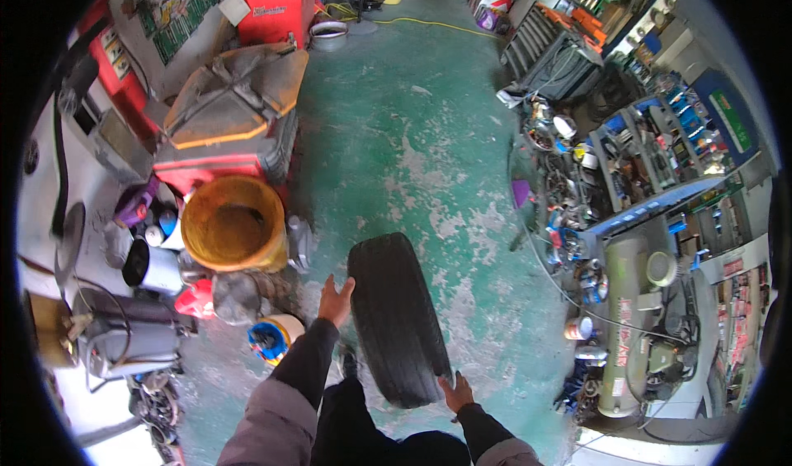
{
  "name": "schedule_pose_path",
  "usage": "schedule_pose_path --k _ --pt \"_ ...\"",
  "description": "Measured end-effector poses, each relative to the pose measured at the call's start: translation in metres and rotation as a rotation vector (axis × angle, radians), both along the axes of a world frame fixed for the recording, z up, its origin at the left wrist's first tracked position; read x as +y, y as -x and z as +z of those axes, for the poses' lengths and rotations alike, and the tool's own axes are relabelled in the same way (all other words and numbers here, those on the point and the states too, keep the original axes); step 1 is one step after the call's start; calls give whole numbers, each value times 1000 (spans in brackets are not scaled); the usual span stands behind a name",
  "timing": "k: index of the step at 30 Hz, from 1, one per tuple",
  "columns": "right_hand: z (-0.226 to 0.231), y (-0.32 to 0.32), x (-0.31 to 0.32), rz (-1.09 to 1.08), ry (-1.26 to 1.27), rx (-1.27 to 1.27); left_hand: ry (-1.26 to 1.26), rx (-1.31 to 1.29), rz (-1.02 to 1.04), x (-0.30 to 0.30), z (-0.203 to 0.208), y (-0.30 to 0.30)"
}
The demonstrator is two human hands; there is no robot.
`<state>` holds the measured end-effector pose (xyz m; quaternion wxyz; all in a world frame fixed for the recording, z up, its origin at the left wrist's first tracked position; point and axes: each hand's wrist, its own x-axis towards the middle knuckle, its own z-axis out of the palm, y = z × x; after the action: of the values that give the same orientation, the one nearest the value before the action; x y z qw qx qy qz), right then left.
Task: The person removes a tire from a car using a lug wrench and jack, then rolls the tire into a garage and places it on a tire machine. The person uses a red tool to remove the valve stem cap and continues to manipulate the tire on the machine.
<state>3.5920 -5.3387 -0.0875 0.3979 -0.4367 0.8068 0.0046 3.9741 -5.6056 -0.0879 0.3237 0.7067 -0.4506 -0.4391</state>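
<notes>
A black car tyre (pixel 396 321) stands in front of me on its tread, tilted a little in the view, with worn grooves showing. My left hand (pixel 335 301) is at its upper left edge, fingers spread, the fingertips at or very near the rubber. By the tyre's lower right edge is my right hand (pixel 456 392), its fingers apart and at the sidewall; whether they press on it I cannot tell. Neither hand wraps round the tyre. The tyre's far side is hidden.
On the left are a yellow-orange tub (pixel 233 222), a bucket with a blue rim (pixel 275 339) and a red tyre-changing machine (pixel 235 99). A compressor tank (pixel 624 326) and cluttered tool shelves (pixel 652 156) line the right. A thin hose (pixel 569 301) curves along the green floor (pixel 404 111).
</notes>
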Motion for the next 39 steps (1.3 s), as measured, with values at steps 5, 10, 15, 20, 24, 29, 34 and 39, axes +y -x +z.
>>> schedule_pose_path --k 5,10,15,20,24,29,34,39 --pt "57 -106 -256 -32 273 40 -210 63 -111 -4 -14 7" --pt "68 -130 -493 168 330 -363 -285 96 75 -34 -29 70" --pt "33 -97 -550 222 156 -593 -339 -187 226 -210 -18 30" --pt "-1 -95 -611 321 176 -407 -261 -246 294 -366 -3 22" --pt "-1 -122 -732 397 381 -258 11 -340 434 -410 1 68" --pt "20 -153 -896 369 526 -121 188 -392 62 -498 10 81" --pt "31 -200 -1056 384 628 24 208 -478 -87 -627 19 63" --pt "41 -233 -1168 371 474 22 118 -652 -57 -731 20 43"
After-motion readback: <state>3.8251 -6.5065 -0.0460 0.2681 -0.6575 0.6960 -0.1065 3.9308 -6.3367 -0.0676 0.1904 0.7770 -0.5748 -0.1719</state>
